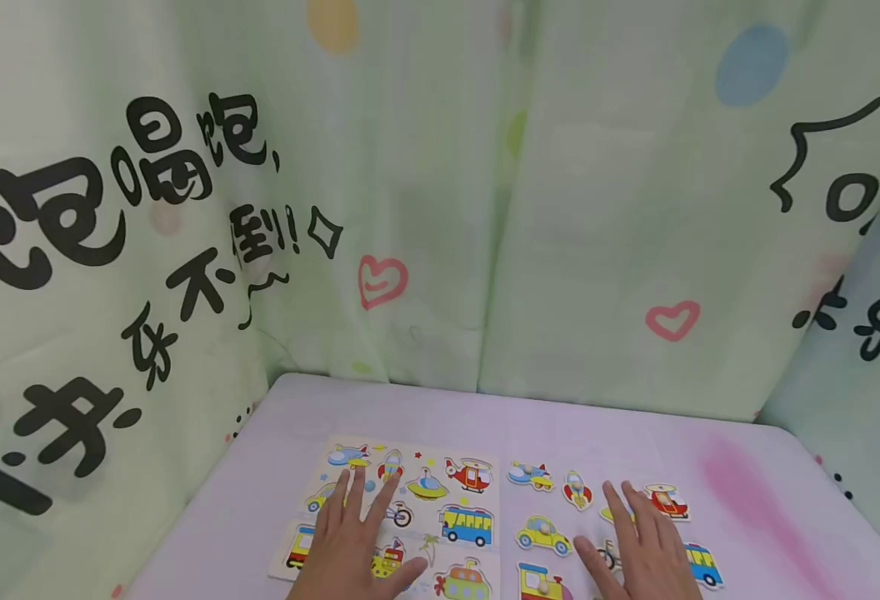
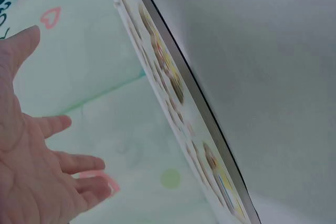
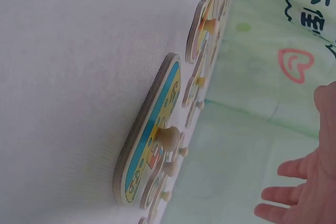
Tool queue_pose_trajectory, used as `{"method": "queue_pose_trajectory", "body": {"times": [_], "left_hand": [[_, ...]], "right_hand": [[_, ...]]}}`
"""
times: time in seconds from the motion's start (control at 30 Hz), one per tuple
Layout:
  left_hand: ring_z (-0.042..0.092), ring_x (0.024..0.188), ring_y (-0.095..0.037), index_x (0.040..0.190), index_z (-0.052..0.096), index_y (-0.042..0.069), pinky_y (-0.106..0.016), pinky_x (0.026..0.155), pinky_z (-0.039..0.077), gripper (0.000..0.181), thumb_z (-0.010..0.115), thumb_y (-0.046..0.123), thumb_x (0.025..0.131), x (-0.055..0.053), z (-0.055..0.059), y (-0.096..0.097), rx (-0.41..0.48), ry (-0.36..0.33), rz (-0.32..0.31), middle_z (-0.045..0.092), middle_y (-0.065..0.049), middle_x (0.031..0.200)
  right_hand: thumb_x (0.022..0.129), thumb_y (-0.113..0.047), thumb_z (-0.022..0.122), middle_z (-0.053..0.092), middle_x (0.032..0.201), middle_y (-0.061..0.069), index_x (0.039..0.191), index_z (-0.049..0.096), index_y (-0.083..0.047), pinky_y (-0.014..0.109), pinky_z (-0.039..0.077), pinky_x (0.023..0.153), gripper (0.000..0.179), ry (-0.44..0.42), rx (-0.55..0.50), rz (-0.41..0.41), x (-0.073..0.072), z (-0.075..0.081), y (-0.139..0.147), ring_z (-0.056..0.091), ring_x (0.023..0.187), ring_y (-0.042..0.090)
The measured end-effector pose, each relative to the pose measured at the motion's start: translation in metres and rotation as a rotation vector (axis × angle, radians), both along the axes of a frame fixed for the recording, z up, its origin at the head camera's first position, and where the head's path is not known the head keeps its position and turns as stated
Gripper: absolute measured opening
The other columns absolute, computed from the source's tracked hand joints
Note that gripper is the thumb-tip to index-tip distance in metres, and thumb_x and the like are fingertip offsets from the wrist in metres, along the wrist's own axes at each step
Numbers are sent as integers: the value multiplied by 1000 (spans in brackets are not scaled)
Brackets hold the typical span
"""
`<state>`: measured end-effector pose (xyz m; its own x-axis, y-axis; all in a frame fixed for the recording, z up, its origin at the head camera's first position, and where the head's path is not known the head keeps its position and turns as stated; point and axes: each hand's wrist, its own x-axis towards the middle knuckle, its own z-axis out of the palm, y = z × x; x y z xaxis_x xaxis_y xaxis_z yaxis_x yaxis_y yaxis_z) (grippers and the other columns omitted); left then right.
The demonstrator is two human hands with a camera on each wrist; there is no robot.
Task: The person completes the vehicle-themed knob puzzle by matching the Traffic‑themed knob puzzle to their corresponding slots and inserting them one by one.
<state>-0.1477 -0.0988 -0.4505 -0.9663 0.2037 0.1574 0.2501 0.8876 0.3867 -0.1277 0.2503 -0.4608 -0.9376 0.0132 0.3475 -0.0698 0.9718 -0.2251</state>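
My left hand is spread, palm down, above a picture puzzle board, hiding part of its printed vehicles. In the left wrist view, a gap separates this hand from the board. Over loose knobbed puzzle pieces at the right, my right hand has its fingers extended and holds nothing. Around it lie a red helicopter, a bus, a yellow car and a partly covered bicycle. The right wrist view shows wooden knobs on the pieces, apart from the hand.
An airplane piece, a rocket piece and a train piece lie right of the board. The pale table carries a pink patch. Printed curtains surround the back and sides.
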Motion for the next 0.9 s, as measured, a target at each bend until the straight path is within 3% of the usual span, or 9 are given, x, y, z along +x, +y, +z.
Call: {"method": "queue_pose_trajectory", "body": {"times": [0.23,0.43,0.63,0.9], "left_hand": [[38,142,-43,156,43,20,-63,113,36,93,76,64,81,1,2,-39,95,-8,-58,38,-21,157],[44,138,-34,153,48,22,-59,106,47,89,80,60,79,2,3,-63,105,-68,-44,43,-12,154],[45,138,-34,152,48,25,-60,105,48,89,79,64,78,5,3,-75,130,-159,1,44,-10,155],[43,139,-34,152,47,19,-61,109,44,83,79,55,84,5,5,-87,215,-201,-19,45,-11,154]], "right_hand": [[94,-61,64,40,151,26,152,41,-1,73,33,107,87,-66,-40,15,4,4,-1,37,133,48],[92,-60,67,42,150,23,153,41,-4,74,35,105,87,-59,-41,42,9,6,1,41,132,45],[88,-55,74,47,146,18,150,45,-8,72,41,99,84,1,-45,85,13,3,3,45,129,41],[74,-45,89,58,135,8,141,56,-12,49,44,97,81,189,55,215,20,-11,8,53,121,28]]}}
